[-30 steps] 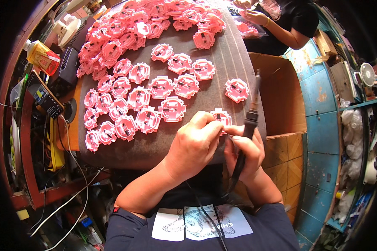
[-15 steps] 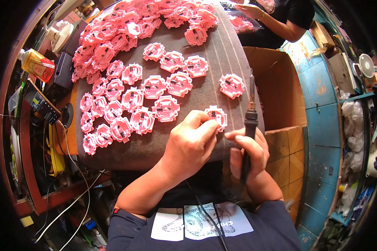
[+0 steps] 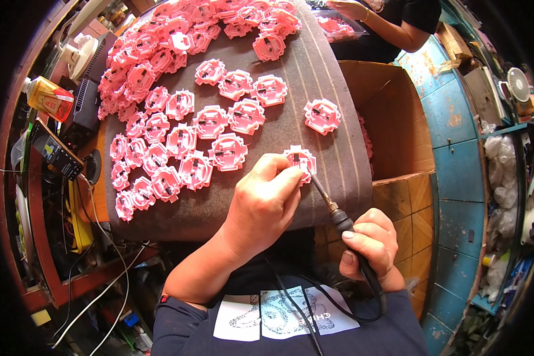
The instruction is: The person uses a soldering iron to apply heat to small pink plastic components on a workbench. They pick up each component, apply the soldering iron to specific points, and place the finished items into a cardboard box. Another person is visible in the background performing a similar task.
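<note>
My right hand (image 3: 375,244) is closed round the dark handle of a soldering iron (image 3: 342,219). The iron slants up and left, its tip at the right edge of a pink plastic part (image 3: 305,161) lying near the cloth's front edge. That part is scalloped, with small black pieces inside. My left hand (image 3: 264,193) pinches at the left side of the same part, thumb and forefinger together; the fingertips partly cover it. Another pink part (image 3: 322,116) lies alone beyond it. Several more pink parts (image 3: 228,152) sit in loose rows to the left.
A dense heap of pink parts (image 3: 139,77) covers the far left of the grey cloth (image 3: 267,199). An open cardboard box (image 3: 391,124) stands against the right side. Across from me, another person's arm (image 3: 391,29) is beside a clear tray (image 3: 338,28). A phone (image 3: 54,148) stands at left.
The soldering iron has swung from upright to slanting, its tip now at the pink part. My right hand has moved down and right. My left hand stays by the part.
</note>
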The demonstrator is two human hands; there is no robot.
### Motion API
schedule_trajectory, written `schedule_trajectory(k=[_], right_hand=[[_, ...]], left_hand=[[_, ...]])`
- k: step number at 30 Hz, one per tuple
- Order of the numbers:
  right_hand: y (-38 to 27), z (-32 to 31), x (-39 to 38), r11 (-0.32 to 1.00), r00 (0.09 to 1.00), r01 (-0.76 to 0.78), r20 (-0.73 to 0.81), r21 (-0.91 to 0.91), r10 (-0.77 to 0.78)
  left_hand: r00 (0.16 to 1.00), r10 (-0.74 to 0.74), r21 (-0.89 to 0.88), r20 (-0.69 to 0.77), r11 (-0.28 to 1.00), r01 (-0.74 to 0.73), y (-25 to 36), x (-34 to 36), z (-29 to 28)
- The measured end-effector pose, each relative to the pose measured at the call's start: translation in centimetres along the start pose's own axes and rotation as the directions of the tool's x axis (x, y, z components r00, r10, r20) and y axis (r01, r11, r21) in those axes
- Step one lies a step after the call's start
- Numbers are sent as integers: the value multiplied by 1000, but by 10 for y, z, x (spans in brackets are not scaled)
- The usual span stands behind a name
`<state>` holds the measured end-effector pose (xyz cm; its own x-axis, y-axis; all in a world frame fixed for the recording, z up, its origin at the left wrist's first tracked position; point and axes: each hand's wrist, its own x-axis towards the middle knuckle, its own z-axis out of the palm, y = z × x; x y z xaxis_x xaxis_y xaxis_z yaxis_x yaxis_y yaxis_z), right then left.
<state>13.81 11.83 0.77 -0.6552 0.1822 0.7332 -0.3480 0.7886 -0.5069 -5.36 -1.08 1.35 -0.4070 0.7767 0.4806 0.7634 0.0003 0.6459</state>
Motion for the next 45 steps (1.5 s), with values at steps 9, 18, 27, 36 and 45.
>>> schedule_trajectory(k=[9,18,27,36,45], right_hand=[[0,1,1,1000,1000,14,22,-9,-14],[-2,2,4,1000,1000,17,24,-13,-16],[-3,2,4,1000,999,11,41,-24,-10],[-5,2,1,997,997,-8,71,-77,14],[-2,-1,-5,999,998,-49,-28,-18,49]], left_hand=[[1000,-17,-16,-9,1000,17,0,-1,1],[1000,-18,-23,-14,1000,18,0,-1,1],[1000,-23,-21,-17,1000,23,0,-1,1],[1000,-27,-17,-10,999,27,0,-1,1],[1000,-14,-18,-22,1000,13,0,-1,2]])
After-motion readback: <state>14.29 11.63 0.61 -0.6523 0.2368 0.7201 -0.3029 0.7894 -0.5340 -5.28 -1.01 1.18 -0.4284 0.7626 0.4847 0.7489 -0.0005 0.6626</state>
